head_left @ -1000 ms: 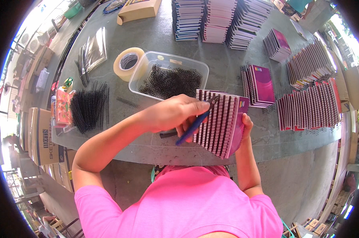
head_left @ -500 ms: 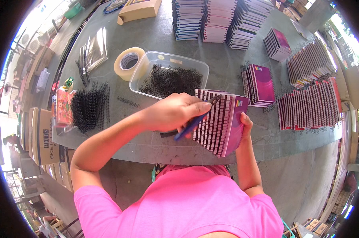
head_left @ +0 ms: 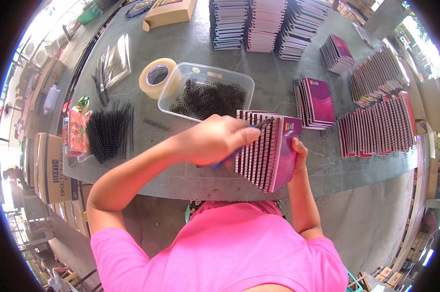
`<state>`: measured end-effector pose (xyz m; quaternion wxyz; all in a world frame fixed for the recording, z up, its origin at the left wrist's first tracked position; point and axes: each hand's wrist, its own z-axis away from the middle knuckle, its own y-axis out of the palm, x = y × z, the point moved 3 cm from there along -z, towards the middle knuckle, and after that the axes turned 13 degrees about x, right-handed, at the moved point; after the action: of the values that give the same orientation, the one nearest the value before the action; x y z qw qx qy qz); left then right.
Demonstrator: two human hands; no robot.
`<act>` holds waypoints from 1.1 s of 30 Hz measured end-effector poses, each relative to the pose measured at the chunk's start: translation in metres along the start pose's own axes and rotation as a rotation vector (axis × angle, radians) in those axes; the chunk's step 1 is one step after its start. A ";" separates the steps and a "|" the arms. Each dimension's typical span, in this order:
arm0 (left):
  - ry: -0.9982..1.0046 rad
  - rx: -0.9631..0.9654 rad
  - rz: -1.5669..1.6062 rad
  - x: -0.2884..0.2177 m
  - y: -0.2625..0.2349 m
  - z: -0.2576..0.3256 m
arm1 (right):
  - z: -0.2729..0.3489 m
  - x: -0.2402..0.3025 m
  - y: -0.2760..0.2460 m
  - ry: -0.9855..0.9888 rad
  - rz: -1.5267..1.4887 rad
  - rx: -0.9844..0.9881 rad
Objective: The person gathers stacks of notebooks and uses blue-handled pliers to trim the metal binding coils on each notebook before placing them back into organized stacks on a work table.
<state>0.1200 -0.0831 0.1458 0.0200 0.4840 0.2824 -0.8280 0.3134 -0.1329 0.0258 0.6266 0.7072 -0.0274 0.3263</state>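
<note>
My left hand (head_left: 219, 138) is closed around a pair of pliers (head_left: 265, 123) with blue handles and dark jaws. The jaw tips lie at the upper end of the black wire bindings on a stack of spiral notebooks (head_left: 289, 146) with a purple cover on its right face. My right hand (head_left: 300, 151) grips that stack from the right, thumb on the purple cover, and its other fingers are hidden behind. Just beyond the left hand, a clear plastic tub (head_left: 252, 90) holds a heap of short black coils (head_left: 208, 99).
Beside the tub lies a tape roll (head_left: 152, 80). Long black coils (head_left: 108, 131) are bunched at the left. On the right sit purple notebooks (head_left: 319, 100) and coil-bound stacks (head_left: 378, 129). Tall notebook stacks (head_left: 266, 24) and a cardboard box (head_left: 169, 14) stand at the back.
The pliers have turned a little in my left hand, and their jaws now point further right along the bindings. My right hand and the notebook stack have barely shifted.
</note>
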 end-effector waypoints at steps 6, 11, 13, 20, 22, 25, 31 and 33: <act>-0.022 -0.257 -0.427 -0.004 0.011 0.015 | 0.017 -0.002 -0.011 -0.014 0.033 -0.126; 0.049 -0.092 -0.285 0.037 0.076 0.016 | 0.061 0.007 -0.006 -0.238 0.043 -0.263; 0.180 -0.209 -0.486 0.060 0.113 0.005 | 0.086 0.010 -0.017 -0.349 0.042 -0.328; 0.353 -0.379 -0.755 0.084 0.140 -0.029 | 0.129 0.005 -0.009 -0.721 0.014 -0.305; 0.441 -0.411 -0.713 0.073 0.140 -0.032 | 0.134 0.007 -0.026 -0.684 0.074 -0.340; 0.365 -0.187 -0.046 0.046 0.127 -0.033 | 0.139 0.010 -0.059 -0.605 0.130 -0.376; 0.308 -0.011 0.946 -0.003 0.131 -0.072 | 0.097 0.047 0.000 0.010 0.172 -0.388; 0.267 -0.133 0.901 -0.021 0.132 -0.082 | 0.089 0.065 -0.008 0.052 0.188 -0.230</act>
<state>0.2368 -0.1586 0.0734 0.3715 0.6584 0.0970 -0.6474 0.4060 -0.1880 0.0508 0.6705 0.6164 -0.1144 0.3967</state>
